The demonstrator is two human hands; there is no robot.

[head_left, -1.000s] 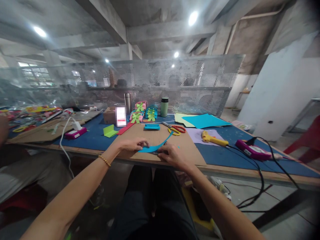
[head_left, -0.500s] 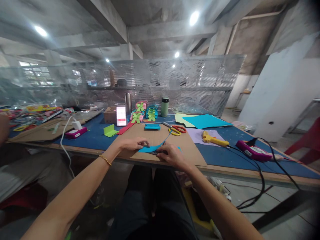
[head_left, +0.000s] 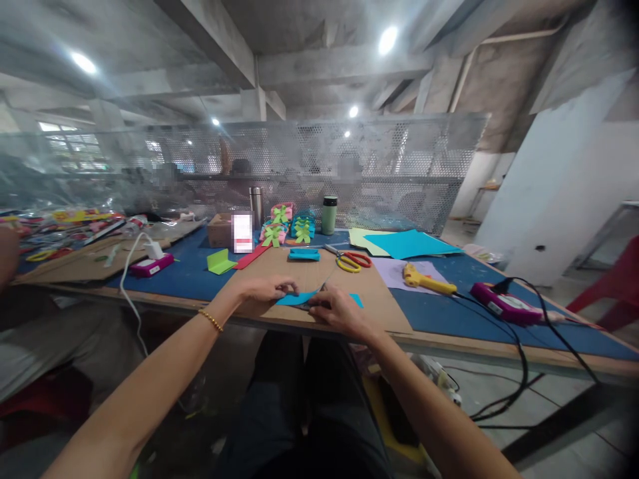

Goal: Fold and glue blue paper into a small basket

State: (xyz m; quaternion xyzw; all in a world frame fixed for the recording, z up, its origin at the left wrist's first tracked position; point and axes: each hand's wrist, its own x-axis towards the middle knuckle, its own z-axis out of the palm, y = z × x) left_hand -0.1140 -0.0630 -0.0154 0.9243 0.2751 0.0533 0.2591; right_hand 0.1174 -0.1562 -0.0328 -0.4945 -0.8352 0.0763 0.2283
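Note:
A blue paper strip point(head_left: 295, 300) lies on the brown cardboard sheet point(head_left: 379, 309) at the table's front edge. My left hand point(head_left: 269, 289), a beaded bracelet on its wrist, has curled fingers at the strip's left end. With its fingertips, my right hand point(head_left: 339, 309) pinches the strip near its middle, where a thin part rises on edge. More blue paper shows just beyond the right knuckles. Behind the hands lie a folded blue paper piece point(head_left: 304, 254) and scissors point(head_left: 348, 261) with yellow and red handles.
On the right are a yellow glue gun point(head_left: 426, 279) on lilac paper, a purple power strip point(head_left: 504, 303) with black cables, and blue sheets point(head_left: 412, 244). Paper-bow pieces point(head_left: 303, 229), a green bottle point(head_left: 329, 216) and a steel flask point(head_left: 256, 206) stand behind. Green folded paper point(head_left: 220, 262) lies left.
The strip's raised end has dropped from beside the scissors and now shows almost edge-on. My right hand has shifted slightly left; my left hand has barely moved.

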